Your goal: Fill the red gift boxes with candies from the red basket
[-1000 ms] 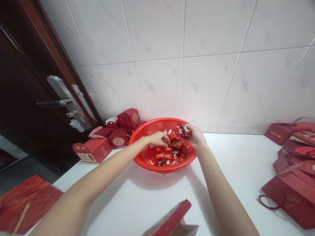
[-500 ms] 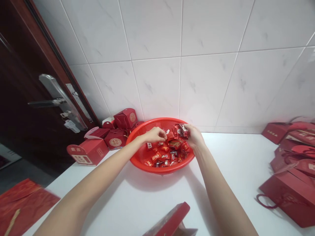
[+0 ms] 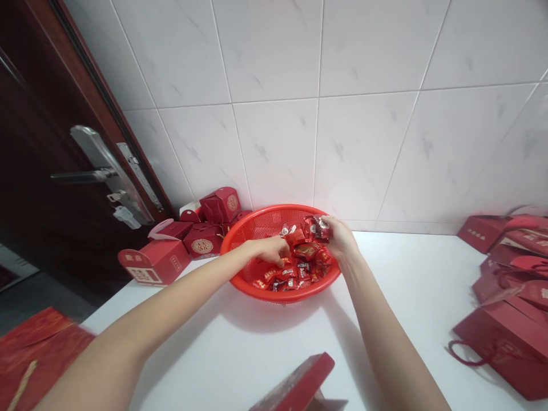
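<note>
A red plastic basket (image 3: 240, 283) with perforated sides stands on the white table, holding many wrapped candies (image 3: 287, 274) in red and dark wrappers. My left hand (image 3: 274, 250) is down inside it, fingers curled and pointing into the pile. Its fingertips touch the wrappers, and whatever they pinch is hidden. Over the basket's right rim, my right hand (image 3: 341, 237) is closed around several red and dark wrapped candies (image 3: 317, 228). At the bottom edge, nearest to me, a red paper box (image 3: 295, 385) is only partly in view.
Small red gift boxes (image 3: 158, 260) are grouped left of the basket, by the tiled wall. More red boxes (image 3: 507, 337) with cord handles line the right side. A red bag (image 3: 40, 348) is at lower left. The dark door (image 3: 38, 142) has a metal handle.
My left hand has moved down and a little toward me within the basket, onto the candies. My right hand stays at the right rim with its candies. The view has shifted slightly.
</note>
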Demonstrator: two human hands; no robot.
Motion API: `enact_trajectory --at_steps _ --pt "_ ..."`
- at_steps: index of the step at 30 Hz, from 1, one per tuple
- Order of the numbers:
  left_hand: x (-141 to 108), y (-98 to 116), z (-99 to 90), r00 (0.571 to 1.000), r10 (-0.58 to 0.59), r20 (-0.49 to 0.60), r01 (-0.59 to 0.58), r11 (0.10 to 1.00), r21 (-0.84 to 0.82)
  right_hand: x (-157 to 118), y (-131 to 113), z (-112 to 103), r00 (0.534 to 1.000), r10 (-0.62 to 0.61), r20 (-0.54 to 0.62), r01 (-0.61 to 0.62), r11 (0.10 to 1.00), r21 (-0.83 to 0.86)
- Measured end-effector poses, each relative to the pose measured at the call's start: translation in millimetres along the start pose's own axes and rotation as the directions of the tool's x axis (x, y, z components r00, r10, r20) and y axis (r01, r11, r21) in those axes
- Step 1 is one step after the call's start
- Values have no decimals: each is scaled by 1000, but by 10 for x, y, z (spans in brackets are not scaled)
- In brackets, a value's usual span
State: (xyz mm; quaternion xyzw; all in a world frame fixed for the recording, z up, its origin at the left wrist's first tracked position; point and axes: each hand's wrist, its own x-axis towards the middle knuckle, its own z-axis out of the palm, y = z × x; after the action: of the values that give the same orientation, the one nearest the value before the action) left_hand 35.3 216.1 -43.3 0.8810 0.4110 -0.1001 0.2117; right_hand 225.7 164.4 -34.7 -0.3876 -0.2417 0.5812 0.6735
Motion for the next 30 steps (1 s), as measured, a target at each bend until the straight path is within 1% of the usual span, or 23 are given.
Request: enact_trajectory --at_steps 1,2,3,4,6,7,9,12,15,17,20,23,27,30 --pt "-8 7 -26 999 -5 -33 5 1000 -17 0 0 -1 1000 3 1 -3 1000 2" --pt "-17 13 -56 996 -3 -94 -1 999 -42 2 -1 -1 1000 7 3 -7 1000 3" --pt "-26 19 -90 984 7 -178 -21 997 -79 4 -3 -2 1000 10 5 -10 1000 4" --pt "-36 26 -125 962 22 -272 -58 990 -126 6 -5 -3 1000 13 9 -13 1000 5" --pt "-64 50 -185 900 46 -433 -168 954 -248 9 -11 -2 1000 16 22 -16 1000 7" --pt "-85 70 -207 874 48 -484 -227 920 -319 8 -15 -1 999 17 32 -18 1000 9" --pt "-146 130 -228 833 29 -552 -327 831 -450 -4 -23 7 998 22 55 -22 1000 10" --pt "-270 259 -206 769 -27 -638 -427 722 -545 -58 -34 36 994 34 99 -33 999 -5" --pt "-394 388 -148 712 -63 -699 -481 681 -552 -166 -48 85 990 25 137 -21 999 -26" --pt "-462 455 -102 680 -85 -728 -495 680 -541 -268 -66 124 988 3 157 3 999 -38" --pt "-554 541 -35 640 -146 -755 -483 687 -543 -451 -104 181 982 -32 186 43 998 -55" --pt "-652 643 26 607 -201 -769 -474 684 -554 -644 -141 221 976 -65 210 84 993 -80" --pt "-785 805 100 593 -199 -780 -506 662 -553 -875 -166 236 952 -136 273 175 977 -124" --pt "-882 913 150 563 -225 -795 -529 641 -556 -1010 -180 218 945 -144 294 193 970 -144"
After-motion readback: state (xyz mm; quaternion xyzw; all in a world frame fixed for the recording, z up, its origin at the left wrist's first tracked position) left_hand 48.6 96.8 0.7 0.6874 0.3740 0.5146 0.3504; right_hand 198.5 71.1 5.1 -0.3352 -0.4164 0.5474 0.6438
